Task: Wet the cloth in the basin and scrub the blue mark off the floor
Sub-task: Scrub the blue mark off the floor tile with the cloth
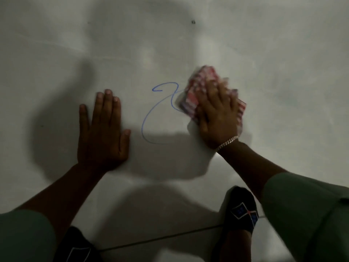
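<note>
Right hand point(217, 114) is down on the cloth point(194, 91), fingers spread flat and pressing it against the floor point(283, 72); the cloth, a red-and-white check, is bunched under the palm and blurred at its far edge (the hand is blurred there too), so whether the fingertips curl into the fabric I cannot tell. A pale chain bracelet point(227, 143) sits at that wrist.

The blue mark point(149, 114) is a thin looping line on the pale floor, between the two hands; its right end runs under the left edge of the cloth, while the long curve sweeps down and round toward the person, where its low end fades into shadow near the right wrist.

Left hand point(103, 129) is planted flat on the floor, well left of the mark and not touching it; fingers straight and together, thumb out to the side, gripping nothing.

Green sleeves point(302, 214) frame the lower corners; a dark patterned sock point(243, 210) shows on the foot below the right forearm, and another dark patch of sock point(77, 246) at the bottom left; a thin dark tile seam point(160, 238) runs across the floor between them. A small dark speck point(193, 21) sits far up the floor.
</note>
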